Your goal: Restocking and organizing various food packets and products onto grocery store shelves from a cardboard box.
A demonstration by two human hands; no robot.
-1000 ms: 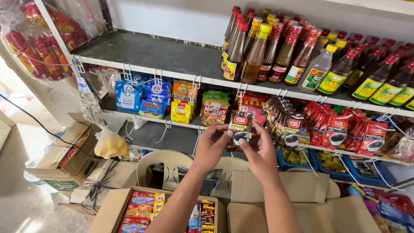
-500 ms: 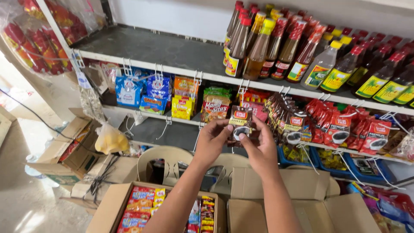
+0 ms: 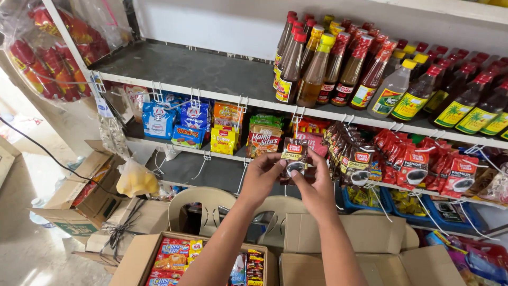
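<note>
My left hand (image 3: 262, 176) and my right hand (image 3: 316, 186) are raised together in front of the middle shelf. Both pinch a small dark brown coffee sachet (image 3: 294, 153) with a red label and a cup picture. The sachet is upright, just below a white hook (image 3: 297, 115) on the shelf edge. More brown and red coffee sachets (image 3: 360, 159) hang on hooks right beside it.
Sauce and vinegar bottles (image 3: 338, 66) fill the top shelf. Blue (image 3: 159, 121), orange and green snack packs hang to the left. Open cardboard boxes (image 3: 174, 259) with snack packets sit below, beside beige plastic chairs (image 3: 203, 204). A yellow bag (image 3: 136, 180) hangs left.
Both hands stay on the sachet, holding it near the hook. The view has shifted slightly; nothing else has moved.
</note>
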